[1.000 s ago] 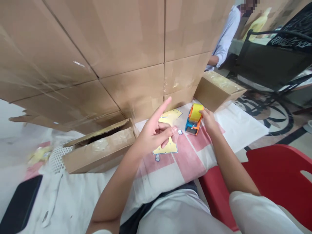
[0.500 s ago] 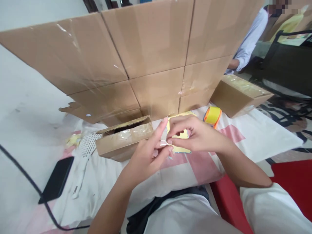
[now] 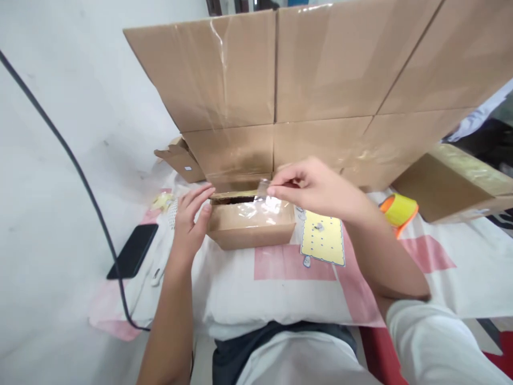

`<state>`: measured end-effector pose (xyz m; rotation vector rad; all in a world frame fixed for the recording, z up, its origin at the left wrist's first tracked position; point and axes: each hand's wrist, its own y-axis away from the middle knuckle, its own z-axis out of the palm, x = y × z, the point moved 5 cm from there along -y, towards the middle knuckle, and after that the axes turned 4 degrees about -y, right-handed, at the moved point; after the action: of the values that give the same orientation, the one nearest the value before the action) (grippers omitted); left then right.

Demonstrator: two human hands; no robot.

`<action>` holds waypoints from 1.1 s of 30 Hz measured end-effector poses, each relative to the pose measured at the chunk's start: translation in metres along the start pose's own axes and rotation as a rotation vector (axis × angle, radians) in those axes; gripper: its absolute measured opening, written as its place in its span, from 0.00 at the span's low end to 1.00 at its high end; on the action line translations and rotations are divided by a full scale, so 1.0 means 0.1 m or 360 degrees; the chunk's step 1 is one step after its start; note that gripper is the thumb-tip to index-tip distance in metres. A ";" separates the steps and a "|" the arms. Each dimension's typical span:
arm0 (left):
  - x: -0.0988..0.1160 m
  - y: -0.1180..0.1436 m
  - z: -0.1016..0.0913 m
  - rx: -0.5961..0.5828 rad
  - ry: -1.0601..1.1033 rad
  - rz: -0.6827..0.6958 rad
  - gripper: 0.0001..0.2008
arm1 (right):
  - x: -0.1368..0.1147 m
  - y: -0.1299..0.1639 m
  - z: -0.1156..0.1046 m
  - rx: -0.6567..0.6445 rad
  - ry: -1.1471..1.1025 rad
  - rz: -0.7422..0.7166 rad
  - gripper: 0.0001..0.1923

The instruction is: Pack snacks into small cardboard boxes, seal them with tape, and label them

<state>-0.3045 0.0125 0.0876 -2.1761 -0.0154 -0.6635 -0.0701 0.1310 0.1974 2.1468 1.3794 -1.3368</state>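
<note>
In front of me a small cardboard box (image 3: 251,235) lies on the cloth, with a dark slit showing along the raised edge of its flap. Shiny clear tape covers part of its top. My left hand (image 3: 190,216) rests at the box's left end, fingers stretched out and touching the edge of the flap. Thumb and forefinger of my right hand (image 3: 310,187) pinch a strip of clear tape (image 3: 262,190) over the box's right end. Right of the box lies a yellow paper sheet (image 3: 323,240) with a blue dotted pattern.
Stacked cardboard boxes (image 3: 320,69) form a wall behind. An orange-and-yellow tape roll (image 3: 401,210) and another box (image 3: 444,182) are to the right. A black phone (image 3: 134,251) and a dark cable (image 3: 80,171) are at left. A person's sleeve (image 3: 481,117) shows at far right.
My hands have parted: the left went to the box's left end, the right carried the clear tape over its right end. The box now lies straighter before me, and the view has shifted left.
</note>
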 end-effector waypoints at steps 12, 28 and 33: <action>-0.58 0.43 0.37 0.0273 0.0884 -0.0367 0.29 | 0.41 -1.05 1.03 -0.0636 0.0015 0.0242 0.10; -0.53 0.44 0.34 0.0267 0.0806 -0.0280 0.31 | 0.49 -1.08 1.25 -0.0455 0.0490 0.0153 0.09; -0.43 0.41 0.27 0.0233 0.0634 -0.0157 0.11 | 0.39 -1.01 1.30 -0.0577 0.0790 0.0113 0.14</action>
<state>-0.3189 0.0149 0.0240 -1.8806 0.0372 -1.1073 -0.2207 0.1245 0.1201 2.3184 1.5473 -0.4828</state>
